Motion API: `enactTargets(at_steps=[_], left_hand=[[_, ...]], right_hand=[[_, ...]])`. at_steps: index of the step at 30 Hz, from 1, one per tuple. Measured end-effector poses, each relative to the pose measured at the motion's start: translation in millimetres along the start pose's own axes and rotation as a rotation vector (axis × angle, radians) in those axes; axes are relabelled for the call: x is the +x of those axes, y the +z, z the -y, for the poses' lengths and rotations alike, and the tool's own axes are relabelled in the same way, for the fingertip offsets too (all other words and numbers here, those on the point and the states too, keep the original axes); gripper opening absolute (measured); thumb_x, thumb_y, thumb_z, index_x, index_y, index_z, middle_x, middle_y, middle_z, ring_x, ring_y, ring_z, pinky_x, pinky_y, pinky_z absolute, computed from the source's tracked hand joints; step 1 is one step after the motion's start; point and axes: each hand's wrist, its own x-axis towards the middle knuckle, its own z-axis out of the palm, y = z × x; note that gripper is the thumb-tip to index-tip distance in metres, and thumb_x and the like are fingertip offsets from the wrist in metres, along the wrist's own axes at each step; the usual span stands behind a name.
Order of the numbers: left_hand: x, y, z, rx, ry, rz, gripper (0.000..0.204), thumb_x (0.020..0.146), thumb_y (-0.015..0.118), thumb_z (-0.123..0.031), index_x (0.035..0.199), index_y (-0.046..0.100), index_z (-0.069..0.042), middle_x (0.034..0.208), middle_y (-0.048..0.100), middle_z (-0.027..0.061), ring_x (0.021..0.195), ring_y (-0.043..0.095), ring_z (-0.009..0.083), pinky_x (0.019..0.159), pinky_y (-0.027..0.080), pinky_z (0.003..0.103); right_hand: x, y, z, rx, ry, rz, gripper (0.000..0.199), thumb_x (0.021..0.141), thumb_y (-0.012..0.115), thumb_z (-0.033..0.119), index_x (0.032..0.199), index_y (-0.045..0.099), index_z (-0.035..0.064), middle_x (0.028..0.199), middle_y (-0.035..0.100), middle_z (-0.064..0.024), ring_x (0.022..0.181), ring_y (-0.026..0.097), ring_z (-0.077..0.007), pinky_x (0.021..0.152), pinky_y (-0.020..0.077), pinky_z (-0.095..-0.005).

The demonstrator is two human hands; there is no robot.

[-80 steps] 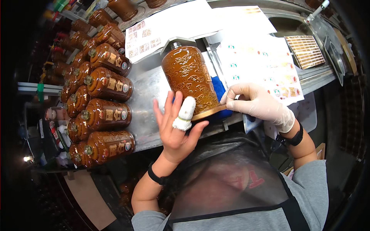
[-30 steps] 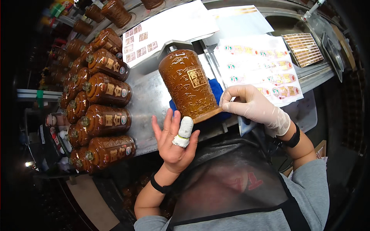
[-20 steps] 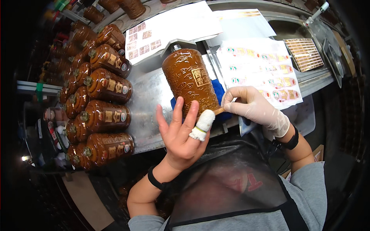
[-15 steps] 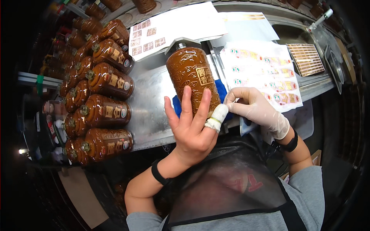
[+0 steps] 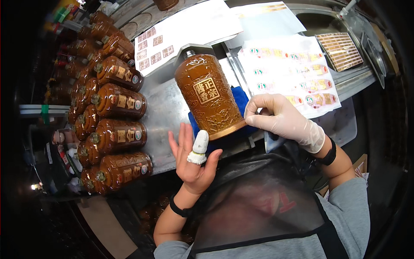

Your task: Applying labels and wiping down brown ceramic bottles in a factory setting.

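Observation:
A brown embossed bottle (image 5: pixel 215 113) lies tilted in front of me, its neck pointing away and a square gold label (image 5: pixel 207 90) facing up. Under it is a blue cloth (image 5: pixel 240 98). My left hand (image 5: pixel 192 166) is open just below the bottle's base, fingers spread, holding nothing; a white cover (image 5: pixel 199 146) wraps its index finger. My right hand (image 5: pixel 284 121), in a pale thin glove, has thumb and index pinched together at the right side of the bottle's base. Whatever might be between those fingertips is hidden.
Several similar labelled bottles (image 5: pixel 120 101) lie stacked at the left. A white sheet with square stickers (image 5: pixel 189 26) lies behind the bottle; a sheet of coloured stickers (image 5: pixel 280 71) is at the right. Beyond that sits a striped gold sheet (image 5: pixel 340 52) near a metal sink (image 5: pixel 317 23).
The bottle has turned so its square label moved from the right side to the middle of the upper face. My left hand has come off it, down and left. My right hand stays pinched.

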Motion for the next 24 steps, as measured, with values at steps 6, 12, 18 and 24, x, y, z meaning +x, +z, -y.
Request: enactTargets(at_steps=[6,12,18,24], left_hand=[[4,-1,-6,0.024,0.017,0.016,0.053,0.079,0.077,-0.012,0.127,0.061,0.004,0.142,0.051,0.0273,0.134,0.048,0.0432,0.114,0.019,0.063],[24,-1,-16,0.094,0.105,0.038,0.048,0.074,0.078,-0.013,0.120,0.067,-0.001,0.140,0.053,0.0269,0.133,0.047,0.0474,0.113,0.015,0.065],[41,-1,-30,0.186,0.153,0.040,0.038,0.073,0.078,-0.013,0.110,0.073,-0.006,0.139,0.055,0.0248,0.133,0.046,0.0495,0.112,0.014,0.068],[56,14,-42,0.227,0.142,0.031,0.041,0.075,0.080,-0.016,0.114,0.072,-0.008,0.139,0.056,0.0206,0.133,0.046,0.0479,0.112,0.015,0.068]], right_hand=[[2,2,-1,0.007,0.023,0.000,0.011,0.088,0.067,0.016,0.085,0.066,0.0061,0.066,0.052,0.0070,0.058,0.045,-0.0008,0.050,0.0366,-0.0206],[1,2,-4,0.026,0.013,0.000,0.010,0.089,0.067,0.016,0.086,0.065,0.0067,0.070,0.054,0.0070,0.058,0.045,-0.0005,0.050,0.0362,-0.0198],[4,3,-6,0.010,-0.003,0.018,0.011,0.089,0.068,0.017,0.086,0.065,0.0067,0.072,0.054,0.0073,0.061,0.046,-0.0006,0.052,0.0373,-0.0196],[0,2,-1,-0.005,0.009,-0.007,0.012,0.090,0.067,0.017,0.089,0.067,0.0052,0.078,0.059,0.0049,0.067,0.051,-0.0022,0.059,0.0424,-0.0203]])
